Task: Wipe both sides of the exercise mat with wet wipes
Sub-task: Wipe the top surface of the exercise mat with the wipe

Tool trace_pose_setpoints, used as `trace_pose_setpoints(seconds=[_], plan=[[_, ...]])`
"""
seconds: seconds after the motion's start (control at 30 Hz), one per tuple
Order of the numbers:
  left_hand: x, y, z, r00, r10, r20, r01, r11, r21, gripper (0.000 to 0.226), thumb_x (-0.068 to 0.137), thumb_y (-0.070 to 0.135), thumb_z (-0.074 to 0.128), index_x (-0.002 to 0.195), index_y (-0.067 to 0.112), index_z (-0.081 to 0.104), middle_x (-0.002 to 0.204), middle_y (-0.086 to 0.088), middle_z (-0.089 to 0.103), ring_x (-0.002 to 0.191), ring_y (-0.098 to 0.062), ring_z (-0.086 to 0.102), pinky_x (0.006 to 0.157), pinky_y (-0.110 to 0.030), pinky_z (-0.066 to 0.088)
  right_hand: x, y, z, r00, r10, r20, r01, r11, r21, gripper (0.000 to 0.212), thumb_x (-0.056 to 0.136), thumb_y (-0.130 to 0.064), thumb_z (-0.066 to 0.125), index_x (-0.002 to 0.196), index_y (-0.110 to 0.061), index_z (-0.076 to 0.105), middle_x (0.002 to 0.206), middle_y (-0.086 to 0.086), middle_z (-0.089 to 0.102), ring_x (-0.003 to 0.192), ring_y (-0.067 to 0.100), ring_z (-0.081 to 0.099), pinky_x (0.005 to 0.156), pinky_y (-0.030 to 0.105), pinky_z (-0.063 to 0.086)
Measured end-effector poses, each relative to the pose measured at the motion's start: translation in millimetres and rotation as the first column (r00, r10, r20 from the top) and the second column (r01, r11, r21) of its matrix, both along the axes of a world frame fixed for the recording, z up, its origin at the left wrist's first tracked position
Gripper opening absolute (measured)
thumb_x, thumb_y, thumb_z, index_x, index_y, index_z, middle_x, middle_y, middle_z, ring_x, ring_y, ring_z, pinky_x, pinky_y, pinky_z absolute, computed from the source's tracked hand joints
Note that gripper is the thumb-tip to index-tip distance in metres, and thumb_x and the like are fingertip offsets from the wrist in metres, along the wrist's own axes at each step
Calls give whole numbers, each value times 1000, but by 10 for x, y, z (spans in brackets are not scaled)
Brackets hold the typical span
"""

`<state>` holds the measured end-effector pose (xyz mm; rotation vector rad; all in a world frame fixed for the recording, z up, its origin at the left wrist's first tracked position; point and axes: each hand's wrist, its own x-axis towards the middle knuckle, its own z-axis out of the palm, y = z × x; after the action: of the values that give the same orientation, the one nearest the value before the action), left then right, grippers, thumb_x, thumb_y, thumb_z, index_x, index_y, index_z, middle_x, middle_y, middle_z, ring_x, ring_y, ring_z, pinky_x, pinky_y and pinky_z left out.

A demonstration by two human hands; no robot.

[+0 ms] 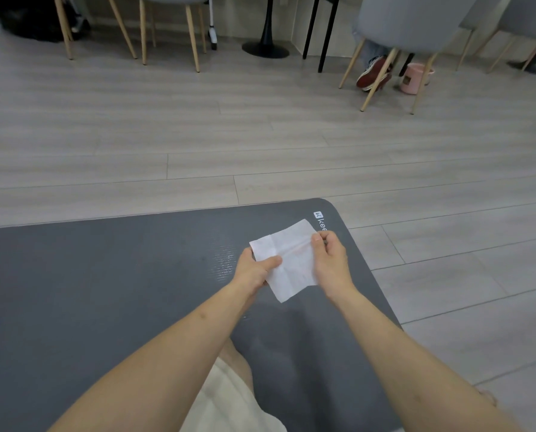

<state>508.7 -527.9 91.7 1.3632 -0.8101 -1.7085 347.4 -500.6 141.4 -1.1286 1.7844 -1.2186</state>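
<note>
Both hands hold a white wipe (287, 260) spread above the gray mat (104, 275): left hand (254, 269) pinches its nine o'clock edge, right hand (330, 260) its three o'clock edge.

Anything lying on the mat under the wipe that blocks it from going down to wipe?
Nothing visible. Both the left hand and right hand pinch the wet wipe above bare grey mat near its logo corner.
</note>
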Motion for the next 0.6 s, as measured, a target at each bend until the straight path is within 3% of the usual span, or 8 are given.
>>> trace_pose_setpoints(seconds=[0.17, 0.3, 0.5, 0.6], plan=[[105, 69, 35, 994, -29, -108, 41, 993, 107, 28, 88, 10, 76, 115, 9, 69, 111, -8, 76, 87, -18, 74, 71, -29, 58, 58, 30, 18, 1000, -18, 5, 18, 999, -30, 20, 109, -25, 47, 103, -10, 58, 88, -4, 58, 76, 9, 50, 61, 12, 41], [185, 105, 61, 966, 1, -260, 33, 992, 125, 33, 90, 13, 75, 121, 3, 67, 112, -10, 76, 98, -21, 74, 80, -33, 58, 43, 26, 54, 1000, -11, 21, 12, 1000, -27, 19, 109, -24, 47, 99, -13, 58, 89, -4, 59, 77, 9, 52, 68, 21, 43], [204, 100, 139, 933, 27, -360, 15, 993, 113, 38, 92, 8, 71, 129, 5, 61, 119, -11, 74, 112, -28, 70, 95, -41, 57, 54, 32, 104, 1000, 0, 24, 1, 1000, -13, 19, 109, -26, 47, 101, -12, 58, 90, -4, 59, 77, 10, 53, 68, 25, 44], [204, 109, 175, 931, 28, -364, 7, 995, 95, 40, 91, 7, 72, 129, 5, 60, 120, -12, 73, 111, -28, 71, 89, -40, 59, 39, 37, 120, 1000, -17, 17, 18, 1000, -16, 20, 109, -27, 47, 101, -12, 58, 86, -5, 57, 75, 11, 50, 65, 24, 41]])
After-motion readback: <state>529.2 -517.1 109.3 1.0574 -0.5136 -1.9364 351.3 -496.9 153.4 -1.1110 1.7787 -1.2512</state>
